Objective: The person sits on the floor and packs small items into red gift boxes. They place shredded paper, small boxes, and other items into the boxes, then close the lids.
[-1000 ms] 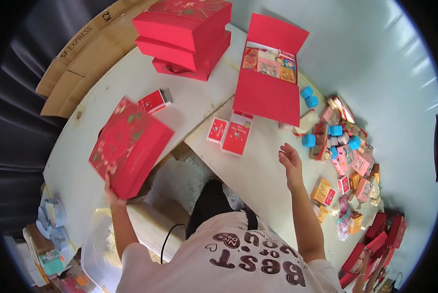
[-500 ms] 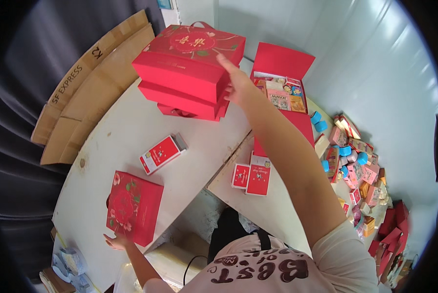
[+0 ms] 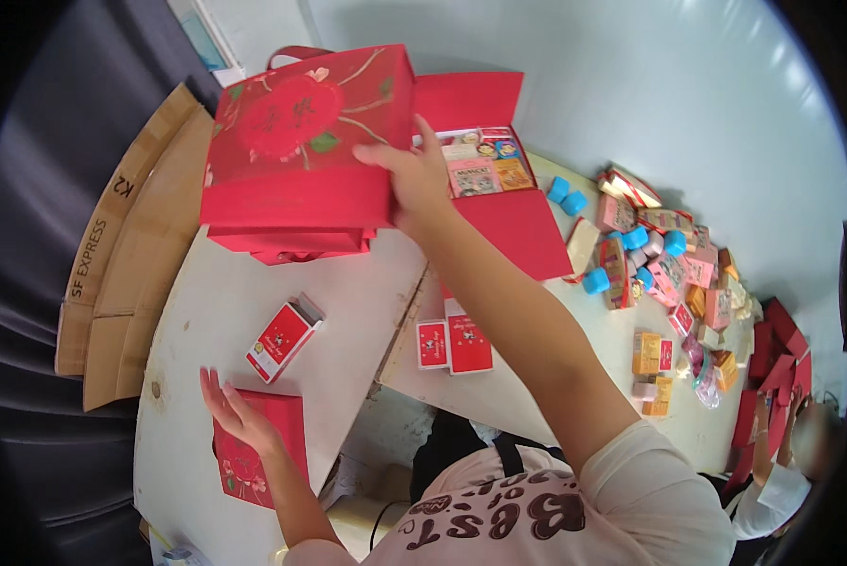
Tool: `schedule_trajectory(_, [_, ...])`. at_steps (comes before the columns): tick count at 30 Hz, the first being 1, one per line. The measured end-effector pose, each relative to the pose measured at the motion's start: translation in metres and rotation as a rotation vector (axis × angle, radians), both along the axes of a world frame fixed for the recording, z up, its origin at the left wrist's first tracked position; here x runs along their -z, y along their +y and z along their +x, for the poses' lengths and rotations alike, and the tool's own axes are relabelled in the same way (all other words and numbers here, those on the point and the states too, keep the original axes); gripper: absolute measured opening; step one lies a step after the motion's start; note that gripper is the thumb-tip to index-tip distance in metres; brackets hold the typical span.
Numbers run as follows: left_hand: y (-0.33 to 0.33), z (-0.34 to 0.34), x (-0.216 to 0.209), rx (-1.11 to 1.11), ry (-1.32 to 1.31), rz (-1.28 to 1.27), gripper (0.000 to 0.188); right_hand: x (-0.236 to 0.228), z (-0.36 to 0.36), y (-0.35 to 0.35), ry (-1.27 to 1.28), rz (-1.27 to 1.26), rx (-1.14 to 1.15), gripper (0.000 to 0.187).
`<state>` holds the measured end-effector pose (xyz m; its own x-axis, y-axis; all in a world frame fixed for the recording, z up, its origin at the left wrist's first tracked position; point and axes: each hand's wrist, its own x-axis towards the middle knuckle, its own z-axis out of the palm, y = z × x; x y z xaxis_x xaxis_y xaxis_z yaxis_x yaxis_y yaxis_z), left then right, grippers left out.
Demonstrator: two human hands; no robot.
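Observation:
My right hand (image 3: 414,179) grips the right end of a red gift box (image 3: 296,193), its thumb on the front edge and its fingers on the side. Flowers and a round emblem decorate the lid, and a strap handle rises behind. Beneath it, other red boxes (image 3: 291,243) form a stack, mostly covered. My left hand (image 3: 239,415) is open, fingers stretched, over a smaller red flowered box (image 3: 263,462) at the near left. Between the stack and this box lies a small red-and-white carton (image 3: 284,341), one end open.
An open red box (image 3: 508,226) holds assorted small packages. Two red cartons (image 3: 456,342) lie before it. Blue-lidded items and packages are heaped on the right table (image 3: 555,377). Brown cardboard (image 3: 131,255) stands at the left. A co-worker (image 3: 777,491) is at the lower right, beside red boxes.
My right hand has closed more fully on the top box, which looks nearer and tilted. My left hand has moved up from the smaller box's near edge. A co-worker has come into view.

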<state>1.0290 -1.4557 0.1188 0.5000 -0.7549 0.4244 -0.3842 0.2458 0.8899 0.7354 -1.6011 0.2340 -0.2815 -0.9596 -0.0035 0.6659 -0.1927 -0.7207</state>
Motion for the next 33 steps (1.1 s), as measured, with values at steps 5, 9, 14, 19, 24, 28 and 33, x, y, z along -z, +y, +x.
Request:
schedule_trajectory(5, [-0.009,-0.095,-0.034,0.601,0.244,-0.061,0.079,0.033,-0.123,0.179,0.13,-0.006,-0.044,0.075])
schedule_trajectory(9, [0.047,-0.176,0.006,1.175,0.414,0.56,0.075,0.093,-0.194,0.347,0.142,0.233,0.08,0.069])
schedule_trajectory(14, [0.121,-0.277,0.089,1.309,0.602,0.86,0.069,0.176,-0.224,0.462,0.267,0.606,0.322,0.066])
schedule_trajectory(19, [0.141,-0.299,0.171,1.382,0.177,0.849,0.069,0.222,-0.22,0.506,1.103,1.165,0.371,0.066])
schedule_trajectory(24, [0.158,-0.307,0.172,1.25,-0.278,0.374,0.093,0.207,-0.202,0.506,1.511,1.206,0.318,0.07])
schedule_trajectory(28, [0.152,-0.309,0.129,1.301,-1.069,0.132,0.116,0.187,-0.198,0.492,1.997,0.774,0.302,0.058])
schedule_trajectory(33, [0.146,-0.307,0.135,1.333,-0.974,-0.001,0.127,0.187,-0.238,0.481,2.371,-0.074,-0.02,0.04])
